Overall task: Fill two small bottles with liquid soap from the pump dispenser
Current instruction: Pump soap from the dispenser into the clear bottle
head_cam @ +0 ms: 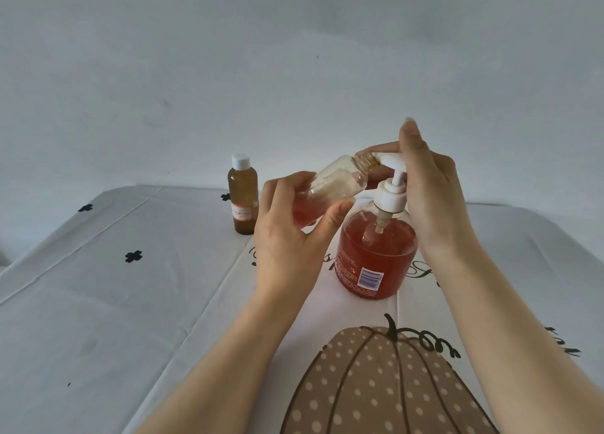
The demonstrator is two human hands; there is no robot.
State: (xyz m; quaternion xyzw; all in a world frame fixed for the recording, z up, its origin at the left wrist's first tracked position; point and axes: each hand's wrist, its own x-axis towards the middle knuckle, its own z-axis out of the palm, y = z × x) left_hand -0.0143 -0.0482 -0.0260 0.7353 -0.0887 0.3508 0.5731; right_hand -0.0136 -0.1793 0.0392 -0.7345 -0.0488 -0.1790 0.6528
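We hold the small bottle (336, 181), light and likely slippery, low on its body in our curled left hand (287, 237), its open neck tilted at the spout of the heavy pump dispenser (376, 257), while the straight fingers of our right hand (428, 191) lie over its head.
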